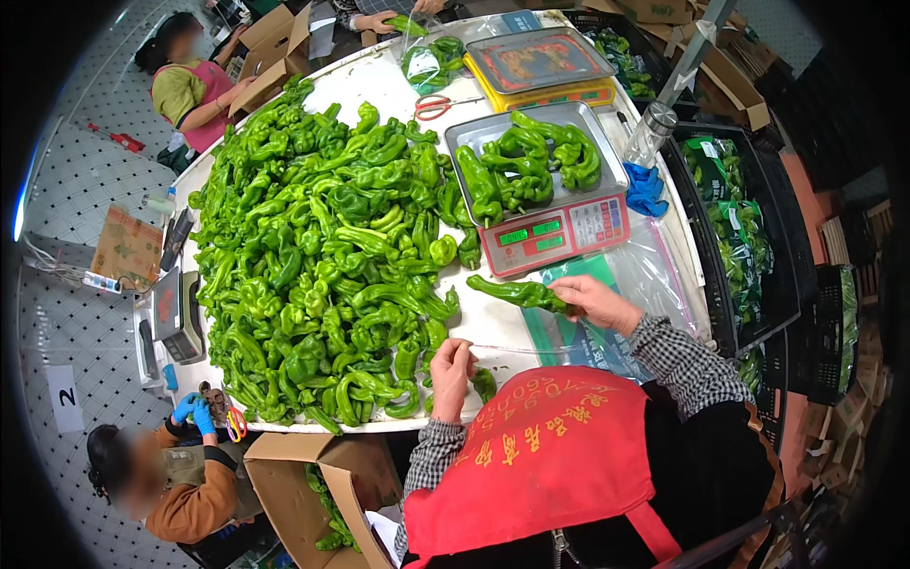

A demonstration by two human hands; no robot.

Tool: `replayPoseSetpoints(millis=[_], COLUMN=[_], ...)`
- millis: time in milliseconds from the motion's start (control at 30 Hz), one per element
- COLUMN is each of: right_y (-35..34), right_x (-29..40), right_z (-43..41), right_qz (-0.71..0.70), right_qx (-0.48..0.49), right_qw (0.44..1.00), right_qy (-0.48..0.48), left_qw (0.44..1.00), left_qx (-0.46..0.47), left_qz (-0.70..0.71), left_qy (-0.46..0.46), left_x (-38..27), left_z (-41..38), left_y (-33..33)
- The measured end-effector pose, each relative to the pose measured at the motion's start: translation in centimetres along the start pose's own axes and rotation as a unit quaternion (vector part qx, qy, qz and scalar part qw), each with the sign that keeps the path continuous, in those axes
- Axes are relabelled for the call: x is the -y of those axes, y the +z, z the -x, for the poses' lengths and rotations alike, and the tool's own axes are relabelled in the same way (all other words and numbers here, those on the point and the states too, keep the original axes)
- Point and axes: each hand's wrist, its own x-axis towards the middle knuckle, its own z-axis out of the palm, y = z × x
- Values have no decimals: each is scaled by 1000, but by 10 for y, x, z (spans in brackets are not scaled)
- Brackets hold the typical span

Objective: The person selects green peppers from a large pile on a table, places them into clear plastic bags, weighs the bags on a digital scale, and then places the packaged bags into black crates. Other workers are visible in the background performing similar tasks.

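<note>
My right hand (597, 304) grips a long green pepper (519, 293) by one end, just in front of the red electronic scale (556, 235). On that scale's metal tray (569, 195) lie several green peppers (522, 160). My left hand (451, 373) is curled near the table's front edge, its fingertips pinching the thin edge of a clear printed plastic bag (604, 348). The bag lies partly under my right forearm. Beside my left hand rests a single green pepper (484, 384). A large heap of green peppers (320, 270) covers the table to the left.
Behind the red scale stand a yellow scale (544, 67), scissors (444, 105) and a filled bag of peppers (434, 62). A glass bottle (648, 135) and blue gloves (645, 189) line the right edge. Black crates (778, 277) stand beyond. Co-workers (192, 491) surround the table; a cardboard box (291, 491) sits below.
</note>
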Motion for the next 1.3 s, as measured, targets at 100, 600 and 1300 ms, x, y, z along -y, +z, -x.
replayPoseSetpoints(millis=[100, 600, 1300], right_y=[18, 32, -54], right_x=[4, 51, -1], right_z=[2, 10, 43], right_qz=[-144, -31, 618], right_qx=[19, -15, -231], right_qw=[989, 994, 739], right_qy=[19, -107, -139], left_qw=[998, 978, 991], left_qx=[55, 37, 30], left_qz=[39, 196, 122], left_qy=[-1, 63, -39], left_x=[-14, -67, 2], left_z=[-8, -41, -15], left_y=[11, 38, 8])
